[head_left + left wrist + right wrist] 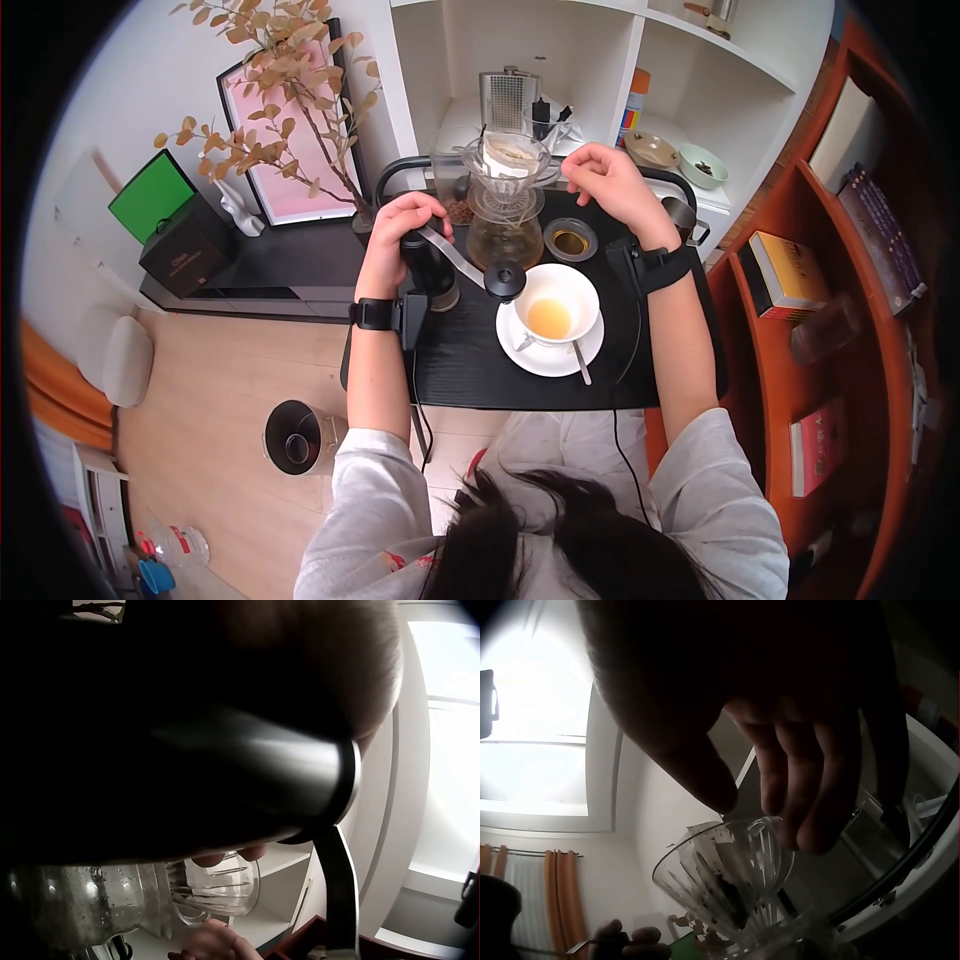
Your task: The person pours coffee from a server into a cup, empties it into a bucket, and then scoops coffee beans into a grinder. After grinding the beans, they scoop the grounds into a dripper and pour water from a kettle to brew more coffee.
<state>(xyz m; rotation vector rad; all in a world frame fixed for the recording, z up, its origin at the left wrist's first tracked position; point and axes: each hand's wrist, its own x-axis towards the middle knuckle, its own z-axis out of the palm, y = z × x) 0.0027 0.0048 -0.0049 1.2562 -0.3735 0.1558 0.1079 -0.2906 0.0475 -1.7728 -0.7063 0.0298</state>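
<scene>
Left grip [398,238] around one grinder [430,272] (one crank [453,256]).

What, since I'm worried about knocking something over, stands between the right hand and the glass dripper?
Nothing visible does. The right hand hangs right beside the glass dripper, at its handle; whether the fingertips touch it, I can't tell. The metal crank lies off to the left, outside that gap.

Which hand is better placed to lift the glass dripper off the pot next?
Probably the right hand: it seems to hold nothing and is close to the handle of the dripper. The left hand is wrapped round the grinder and would have to let go first.
</scene>
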